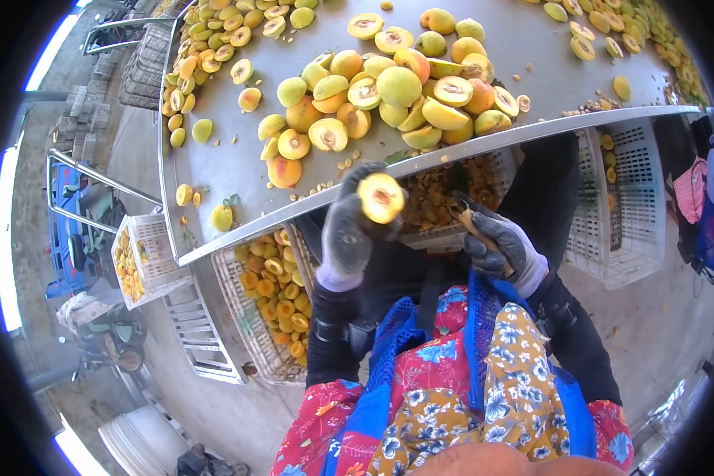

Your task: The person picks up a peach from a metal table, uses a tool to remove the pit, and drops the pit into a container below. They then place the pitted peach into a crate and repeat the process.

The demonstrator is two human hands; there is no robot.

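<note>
My left hand, in a dark-coated glove, is closed around an apricot half just off the table's front edge. The cut face is turned up, with a brown centre. To its right, my gloved right hand grips a pitting tool by its wooden handle. A small curved metal tip points toward the fruit but stays apart from it. Beyond both hands, a heap of whole and halved apricots lies on the metal table, with loose pits scattered around it.
Below the table edge, a crate of pits sits between my legs. A crate of apricot halves stands at the left, and white plastic crates stand at the right. The table's raised metal rim runs in front of me. A motorbike is further left.
</note>
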